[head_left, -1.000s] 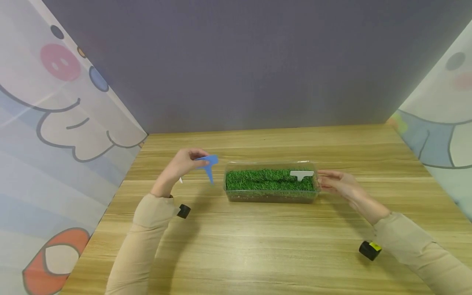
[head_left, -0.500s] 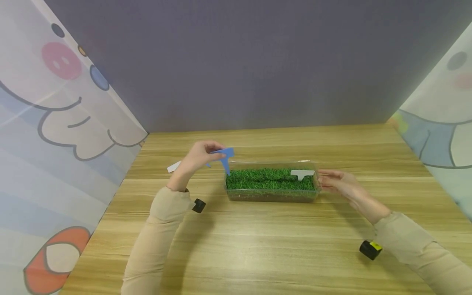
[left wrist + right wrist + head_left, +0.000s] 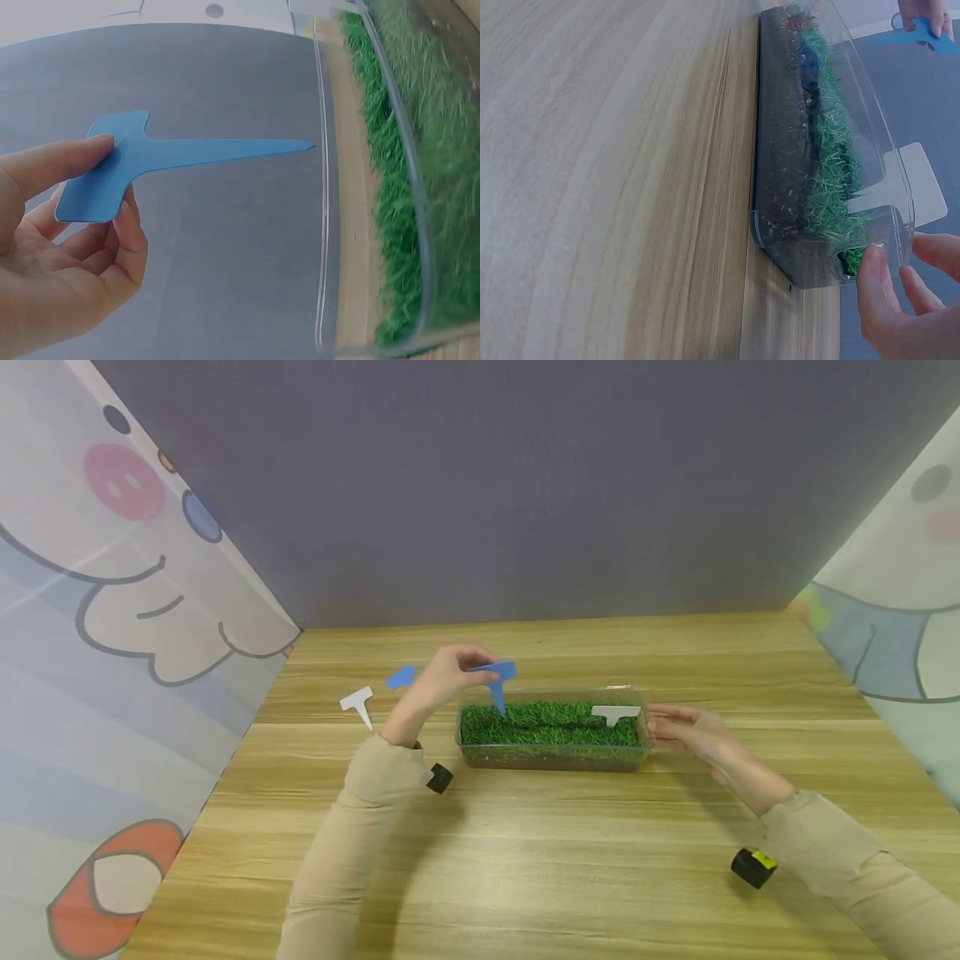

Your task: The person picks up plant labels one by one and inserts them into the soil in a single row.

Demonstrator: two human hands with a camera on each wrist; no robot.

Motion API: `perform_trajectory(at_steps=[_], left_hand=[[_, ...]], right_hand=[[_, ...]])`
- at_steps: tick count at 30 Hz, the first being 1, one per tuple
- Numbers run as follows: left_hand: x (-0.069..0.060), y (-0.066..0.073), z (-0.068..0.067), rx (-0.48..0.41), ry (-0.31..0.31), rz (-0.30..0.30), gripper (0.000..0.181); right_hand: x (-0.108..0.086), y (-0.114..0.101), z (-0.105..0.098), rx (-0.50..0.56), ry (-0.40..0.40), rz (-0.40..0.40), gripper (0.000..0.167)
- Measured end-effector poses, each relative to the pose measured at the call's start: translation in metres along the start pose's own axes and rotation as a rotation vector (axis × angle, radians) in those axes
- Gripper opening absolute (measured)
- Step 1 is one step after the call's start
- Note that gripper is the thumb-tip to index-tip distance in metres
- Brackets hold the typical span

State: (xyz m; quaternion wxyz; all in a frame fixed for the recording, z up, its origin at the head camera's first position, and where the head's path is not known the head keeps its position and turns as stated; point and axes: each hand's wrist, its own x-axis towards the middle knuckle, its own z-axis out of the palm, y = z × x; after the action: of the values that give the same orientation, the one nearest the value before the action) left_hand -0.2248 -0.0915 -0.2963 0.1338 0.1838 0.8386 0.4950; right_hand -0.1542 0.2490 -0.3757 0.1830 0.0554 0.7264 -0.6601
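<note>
My left hand [image 3: 448, 675] pinches the crosswise head of a blue T-shaped plant label [image 3: 120, 161] between thumb and fingers. In the head view the label's pointed stem aims down over the left part of a clear plastic planter box [image 3: 555, 758]. From the left wrist, the tip shows apart from the box. Green grass [image 3: 555, 714] grows on dark soil inside the box. A white T-shaped label [image 3: 615, 712] stands in the grass at the right end. My right hand [image 3: 697, 735] touches the box's right end with extended fingertips [image 3: 874, 259].
On the wooden table [image 3: 570, 860], left of the box, lie another white label [image 3: 357, 700] and a second blue label [image 3: 402, 677], partly behind my left wrist. A grey panel [image 3: 540, 493] rises behind the table; printed panels [image 3: 120, 610] flank it.
My left hand has moved right, carrying the blue label from left of the box to above its grass. The labels on the table have come into view. My right hand stays at the box's end.
</note>
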Motion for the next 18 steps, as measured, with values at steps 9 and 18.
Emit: perform_trajectory(at_steps=[9,18], left_hand=[[0.013,0.003,0.020,-0.014,-0.036,0.029,0.022],[0.021,0.013,0.038,0.012,-0.065,0.029,0.020]], right_hand=[[0.000,0.000,0.000,0.015,-0.004,0.001,0.069],[0.000,0.000,0.001,0.047,-0.012,-0.015,0.069]])
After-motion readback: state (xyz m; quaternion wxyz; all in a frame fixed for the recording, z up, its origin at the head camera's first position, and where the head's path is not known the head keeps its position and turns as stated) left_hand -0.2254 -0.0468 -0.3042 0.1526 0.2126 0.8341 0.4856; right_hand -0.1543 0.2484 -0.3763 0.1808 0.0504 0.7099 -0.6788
